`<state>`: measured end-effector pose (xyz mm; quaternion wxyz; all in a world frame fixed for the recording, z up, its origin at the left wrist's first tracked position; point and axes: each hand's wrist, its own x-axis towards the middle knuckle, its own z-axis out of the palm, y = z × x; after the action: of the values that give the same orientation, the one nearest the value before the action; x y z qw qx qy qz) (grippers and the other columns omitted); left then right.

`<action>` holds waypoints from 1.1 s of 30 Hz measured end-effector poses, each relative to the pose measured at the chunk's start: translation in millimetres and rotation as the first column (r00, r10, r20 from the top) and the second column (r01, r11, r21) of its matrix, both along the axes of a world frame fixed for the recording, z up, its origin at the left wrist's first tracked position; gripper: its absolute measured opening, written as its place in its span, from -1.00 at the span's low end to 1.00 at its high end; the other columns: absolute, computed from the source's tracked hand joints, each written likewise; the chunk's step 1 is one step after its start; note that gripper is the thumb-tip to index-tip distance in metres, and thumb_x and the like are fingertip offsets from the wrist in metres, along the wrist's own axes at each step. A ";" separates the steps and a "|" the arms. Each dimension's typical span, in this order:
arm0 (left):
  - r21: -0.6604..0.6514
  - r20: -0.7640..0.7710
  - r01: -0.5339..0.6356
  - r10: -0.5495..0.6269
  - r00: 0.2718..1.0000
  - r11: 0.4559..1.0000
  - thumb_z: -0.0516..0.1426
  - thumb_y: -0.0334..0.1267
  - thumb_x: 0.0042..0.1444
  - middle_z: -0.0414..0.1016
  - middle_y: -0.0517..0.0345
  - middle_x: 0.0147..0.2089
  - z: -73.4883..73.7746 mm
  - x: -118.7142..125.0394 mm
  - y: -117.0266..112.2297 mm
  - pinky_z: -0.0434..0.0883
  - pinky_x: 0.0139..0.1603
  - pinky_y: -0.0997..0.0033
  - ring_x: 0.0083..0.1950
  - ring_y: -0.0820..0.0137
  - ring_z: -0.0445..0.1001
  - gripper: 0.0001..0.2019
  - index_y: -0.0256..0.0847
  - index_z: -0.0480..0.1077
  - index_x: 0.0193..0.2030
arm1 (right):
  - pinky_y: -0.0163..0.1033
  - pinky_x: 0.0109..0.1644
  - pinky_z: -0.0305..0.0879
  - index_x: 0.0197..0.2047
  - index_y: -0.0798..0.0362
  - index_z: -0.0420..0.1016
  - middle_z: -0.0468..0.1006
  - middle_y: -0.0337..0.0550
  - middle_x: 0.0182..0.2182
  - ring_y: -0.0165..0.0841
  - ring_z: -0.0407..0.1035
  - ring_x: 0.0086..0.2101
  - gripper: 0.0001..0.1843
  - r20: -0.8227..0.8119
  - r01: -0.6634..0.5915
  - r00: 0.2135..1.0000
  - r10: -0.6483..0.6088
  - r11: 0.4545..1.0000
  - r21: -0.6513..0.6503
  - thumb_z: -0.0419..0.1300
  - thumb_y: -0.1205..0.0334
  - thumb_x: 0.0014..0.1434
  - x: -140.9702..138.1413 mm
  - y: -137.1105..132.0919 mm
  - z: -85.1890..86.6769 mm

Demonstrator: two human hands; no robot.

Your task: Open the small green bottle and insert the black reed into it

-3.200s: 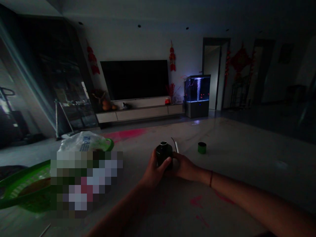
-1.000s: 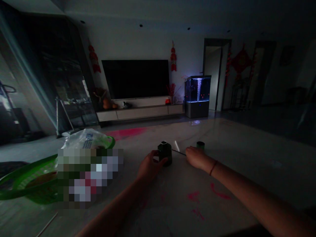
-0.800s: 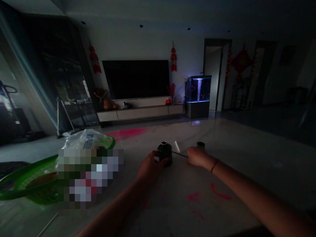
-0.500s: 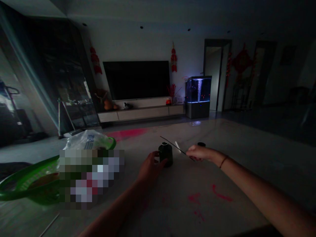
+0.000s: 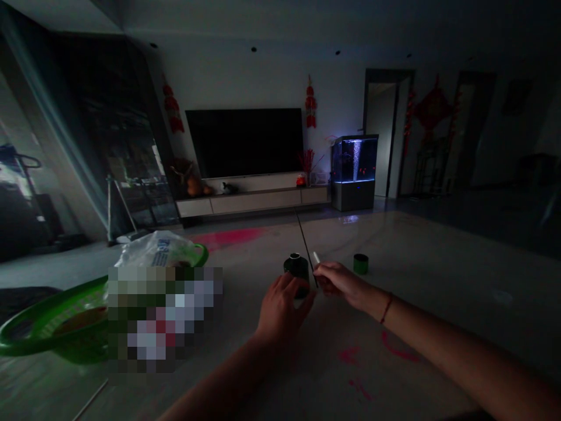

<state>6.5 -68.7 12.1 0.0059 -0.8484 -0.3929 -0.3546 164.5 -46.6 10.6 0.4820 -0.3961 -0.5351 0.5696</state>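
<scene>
A small dark bottle (image 5: 295,266) with an open mouth stands on the pale table (image 5: 438,275) in a dim room. My left hand (image 5: 280,307) is wrapped round its near side. My right hand (image 5: 339,283) pinches a long thin dark stick (image 5: 304,242) that rises up and to the left, right beside the bottle. A small white piece (image 5: 316,258) lies just behind my right hand. A green cap (image 5: 360,264) sits on the table to the right of both hands.
A green basket (image 5: 48,327) and a plastic bag (image 5: 153,251) stand at the left of the table, next to a blurred-out patch. Red marks (image 5: 394,348) stain the near tabletop. Beyond are a television (image 5: 245,142), a low cabinet and a lit fish tank (image 5: 354,159).
My right hand left the bottle, reached right toward the cap, took up the thin stick and brought it back beside the bottle, now raised steeply. My left hand stayed on the bottle.
</scene>
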 end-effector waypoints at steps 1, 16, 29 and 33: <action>-0.005 0.002 0.007 -0.007 1.000 1.000 0.06 -0.21 0.02 0.38 0.12 -0.30 -0.6 0.5 -0.2 0.30 -0.24 0.31 -0.25 0.34 0.34 -0.88 -0.16 0.35 -0.34 | -0.40 -0.60 -0.14 -0.58 0.08 0.15 0.06 -0.44 -0.70 -0.60 -0.05 -0.68 -0.82 0.001 -0.005 1.000 0.005 1.000 0.013 0.09 0.19 -0.15 -0.9 -1.4 0.0; -0.064 -0.023 -0.044 0.043 0.999 0.997 0.03 -0.23 0.02 0.37 0.17 -0.44 -2.3 1.4 0.8 0.24 -0.38 0.44 -0.37 0.41 0.33 -0.88 -0.18 0.34 -0.43 | -0.38 -0.60 -0.04 -0.45 0.10 0.27 0.16 -0.43 -0.72 -0.57 0.05 -0.70 -0.80 0.082 0.022 0.996 -0.032 0.993 0.120 0.10 0.13 -0.13 -9.3 -6.1 0.3; -0.081 -0.037 -0.071 0.068 0.997 0.994 0.02 -0.27 0.02 0.36 0.19 -0.46 -0.2 -1.8 4.2 0.20 -0.39 0.48 -0.38 0.41 0.33 -0.89 -0.19 0.27 -0.48 | -0.40 -0.50 0.16 -0.44 0.12 0.39 0.40 -0.31 -0.56 -0.59 0.21 -0.61 -0.77 -0.244 0.216 0.953 -0.181 0.969 0.123 0.27 0.20 -0.21 45.9 19.2 22.3; -0.075 -0.043 -0.071 0.068 0.997 0.995 0.00 -0.26 0.04 0.36 0.18 -0.46 0.2 -2.4 5.0 0.19 -0.40 0.48 -0.37 0.40 0.33 -0.87 -0.19 0.27 -0.48 | -0.41 -0.47 0.19 -0.46 0.12 0.42 0.43 -0.30 -0.54 -0.58 0.25 -0.58 -0.79 -0.326 0.256 0.924 -0.200 0.957 0.136 0.29 0.24 -0.23 62.5 22.7 27.8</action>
<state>4.1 -63.8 12.4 -0.0061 -0.8408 -0.4354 -0.3216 227.0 -23.8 38.4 0.6561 -0.3176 -0.4514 0.5147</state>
